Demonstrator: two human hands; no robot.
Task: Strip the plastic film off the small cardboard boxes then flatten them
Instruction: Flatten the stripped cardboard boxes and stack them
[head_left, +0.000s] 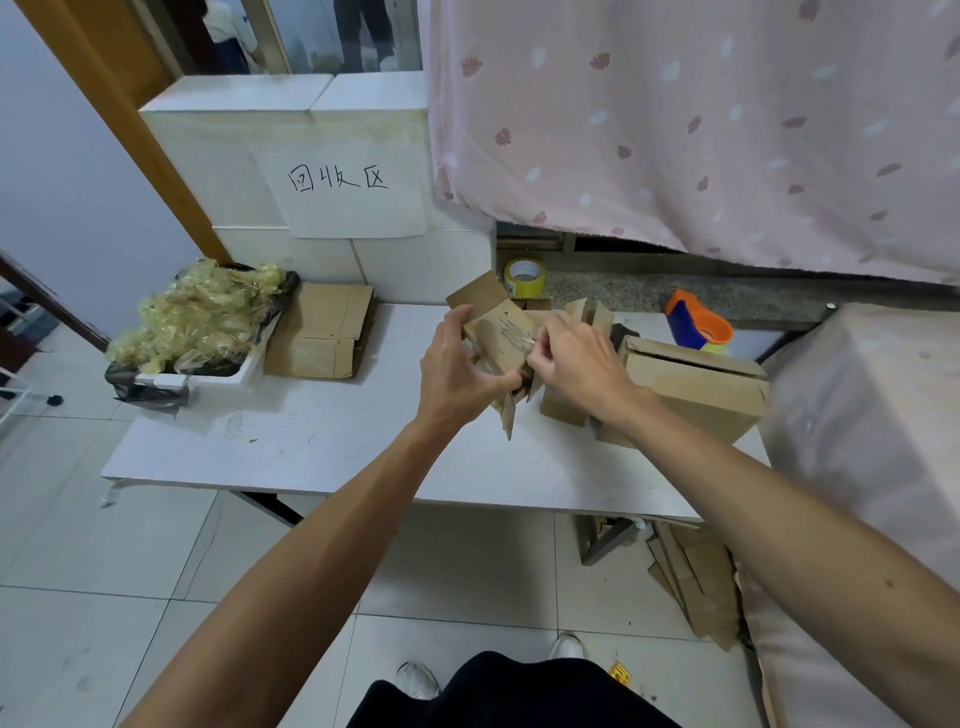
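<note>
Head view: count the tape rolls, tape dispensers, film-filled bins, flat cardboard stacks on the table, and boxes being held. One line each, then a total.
Tape roll: 1
Tape dispenser: 1
Film-filled bin: 1
Flat cardboard stack: 1
Held box, gripped by the left hand, the right hand pinching its film: 1
Total: 5

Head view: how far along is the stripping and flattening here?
Done: peeled film heaped in the tray, flattened cardboard stacked beside it. In hand: the left hand grips an open small box while the right hand pinches a film strip on it. Left: at least one larger box standing unflattened at right on the table.
</note>
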